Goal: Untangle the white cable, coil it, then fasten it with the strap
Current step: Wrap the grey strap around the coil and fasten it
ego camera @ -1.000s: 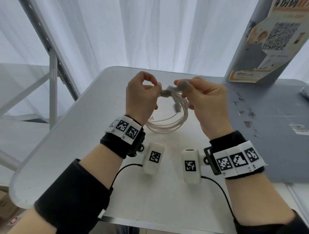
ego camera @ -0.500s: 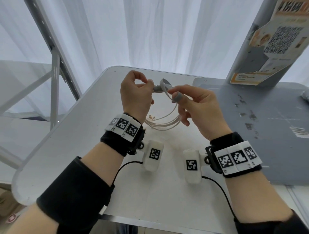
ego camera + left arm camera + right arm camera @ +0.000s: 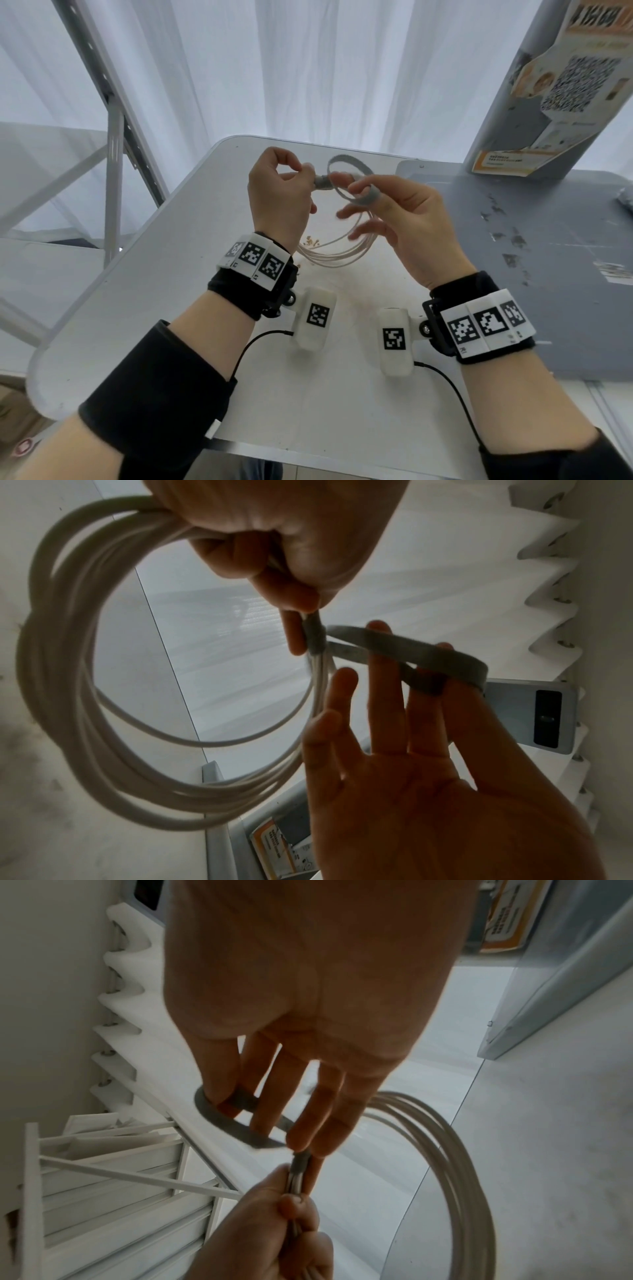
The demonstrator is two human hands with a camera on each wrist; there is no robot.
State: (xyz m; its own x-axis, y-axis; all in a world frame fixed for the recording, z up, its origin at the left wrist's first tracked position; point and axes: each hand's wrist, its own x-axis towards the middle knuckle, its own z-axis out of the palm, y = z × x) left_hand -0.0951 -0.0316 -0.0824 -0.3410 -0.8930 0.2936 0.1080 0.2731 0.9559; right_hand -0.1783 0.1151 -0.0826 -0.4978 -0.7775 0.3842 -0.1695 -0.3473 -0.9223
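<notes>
The white cable hangs as a coil of several turns above the white table. My left hand pinches the bundle at its top, just beside a grey strap wound round the turns. The strap's free tail arcs out in a wide loop to my right hand. Thumb and forefinger pinch the tail's end, and the other fingers are spread straight. In the left wrist view the coil hangs from my fist, with the wrap and loop visible. The right wrist view shows the loop under my fingers.
A grey tabletop with scuffed patches adjoins the white table on the right. A leaning board with a QR poster stands at its far end. A metal frame rises at the left. Small crumbs lie under the coil.
My right hand has drawn the strap's tail away from the bundle, widening it into a large loop, and its other fingers have spread. The left hand still holds the coil, slightly raised.
</notes>
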